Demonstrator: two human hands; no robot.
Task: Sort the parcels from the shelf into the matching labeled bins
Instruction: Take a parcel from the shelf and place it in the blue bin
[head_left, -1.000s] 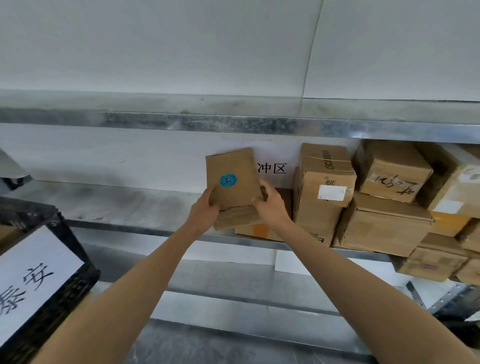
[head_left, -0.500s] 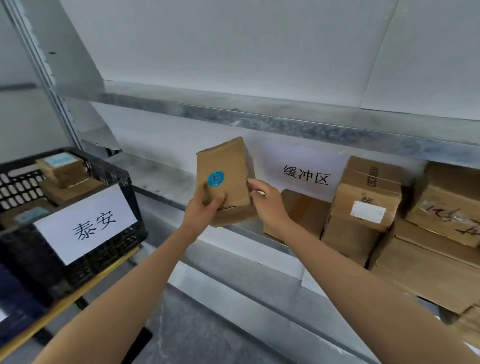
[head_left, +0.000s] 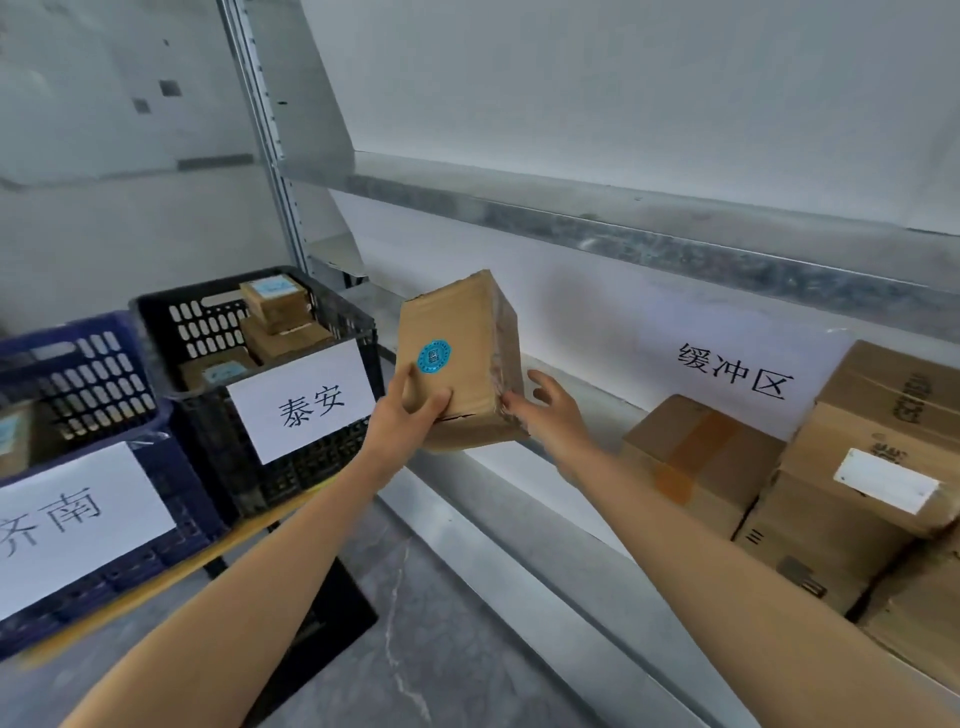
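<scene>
Leftward and off the shelf is where the parcel has travelled, now held in the air just beside the black bin. The view has swung with it, so a blue bin shows too. The left grip holds the parcel's lower left corner, thumb on the front face near a round blue sticker, its other fingers hidden behind the box. The right grip has loosened: its fingers are spread, and only the fingertips appear to touch the taped right side.

I judge this to be the carrying step, with the parcel picked and its destination being chosen. The black bin carries a white label reading 泰安 and already holds several small boxes; the blue one's label reads 济南 in part. The sticker's print is too small to read, so I cannot tell which bin matches. The next move calls for lifting the box over the chosen bin's rim one-handed and lowering it in. More parcels wait on the shelf.
</scene>
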